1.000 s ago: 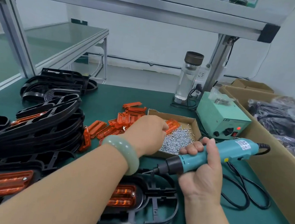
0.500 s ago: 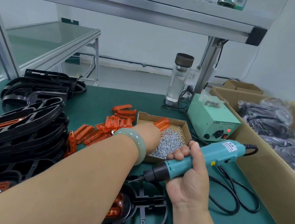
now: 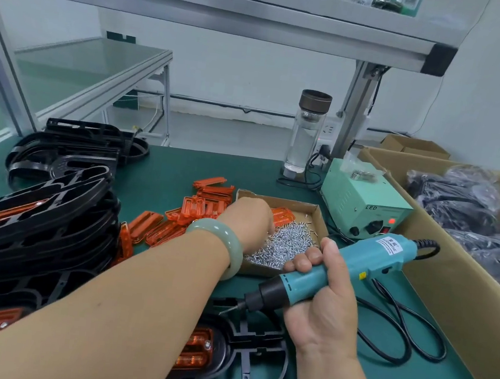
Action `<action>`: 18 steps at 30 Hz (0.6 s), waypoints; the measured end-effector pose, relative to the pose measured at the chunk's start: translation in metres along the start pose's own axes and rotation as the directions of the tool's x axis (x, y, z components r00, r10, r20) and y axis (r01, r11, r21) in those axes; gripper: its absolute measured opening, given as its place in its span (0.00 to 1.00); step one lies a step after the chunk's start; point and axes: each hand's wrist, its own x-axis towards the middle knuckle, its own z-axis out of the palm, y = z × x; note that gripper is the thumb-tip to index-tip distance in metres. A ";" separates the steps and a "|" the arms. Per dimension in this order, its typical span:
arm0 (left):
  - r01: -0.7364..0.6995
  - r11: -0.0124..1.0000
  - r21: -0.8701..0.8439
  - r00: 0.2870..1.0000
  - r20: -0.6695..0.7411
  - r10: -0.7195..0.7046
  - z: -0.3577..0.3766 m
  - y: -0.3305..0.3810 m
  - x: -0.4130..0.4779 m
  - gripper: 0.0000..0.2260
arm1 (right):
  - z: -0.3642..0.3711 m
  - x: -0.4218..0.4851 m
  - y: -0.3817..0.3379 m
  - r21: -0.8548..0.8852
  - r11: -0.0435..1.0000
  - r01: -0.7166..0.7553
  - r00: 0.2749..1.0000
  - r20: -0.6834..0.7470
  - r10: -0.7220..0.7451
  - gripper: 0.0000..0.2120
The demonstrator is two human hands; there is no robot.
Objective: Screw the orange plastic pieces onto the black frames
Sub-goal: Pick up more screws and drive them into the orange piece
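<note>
While dipping left hand (image 3: 246, 220) into screws (image 3: 286, 246) in box (image 3: 285, 200), at 12 o'clock from black frame (image 3: 281, 367), fingers hidden: cannot tell their curl. Right hand (image 3: 322, 306) at 2 o'clock, wrapped firmly round screwdriver (image 3: 368, 259). Orange piece (image 3: 196, 351) seated at 9 o'clock end of black frame.

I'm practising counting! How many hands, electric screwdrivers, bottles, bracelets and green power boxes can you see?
hands: 2, the left hand and the right hand
electric screwdriver: 1
bottle: 1
bracelet: 1
green power box: 1
Total: 6
</note>
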 end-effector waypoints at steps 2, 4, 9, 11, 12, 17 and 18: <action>0.033 0.988 -0.153 0.998 -0.053 -0.041 -0.001 -0.002 -0.001 0.10 | 0.000 0.001 0.000 0.002 1.000 0.000 1.000 0.005 0.000 0.07; 0.075 0.942 -0.326 0.992 -0.071 -0.103 0.000 -0.005 -0.002 0.07 | 0.000 0.001 -0.001 -0.001 1.000 0.001 1.000 0.006 -0.001 0.08; 0.179 0.742 -0.647 0.971 -0.007 -0.240 0.005 -0.011 -0.002 0.09 | 0.000 0.000 -0.001 0.000 1.000 0.004 1.000 -0.005 -0.004 0.08; 0.212 0.637 -0.741 0.960 0.037 -0.277 0.006 -0.012 -0.004 0.06 | -0.001 0.000 -0.001 -0.001 1.000 0.005 1.000 -0.003 -0.005 0.08; 0.225 0.590 -0.775 0.955 0.056 -0.291 0.006 -0.013 -0.005 0.05 | -0.001 0.000 -0.001 -0.001 1.000 0.006 1.000 -0.004 -0.006 0.07; 0.237 0.419 -0.876 0.943 0.104 -0.315 0.007 -0.013 -0.012 0.02 | -0.001 0.000 -0.001 0.003 1.000 0.008 1.000 -0.004 -0.008 0.08; 0.237 0.377 -0.895 0.938 0.110 -0.327 0.007 -0.012 -0.014 0.02 | 0.000 0.000 -0.001 0.004 1.000 0.008 1.000 -0.005 -0.008 0.08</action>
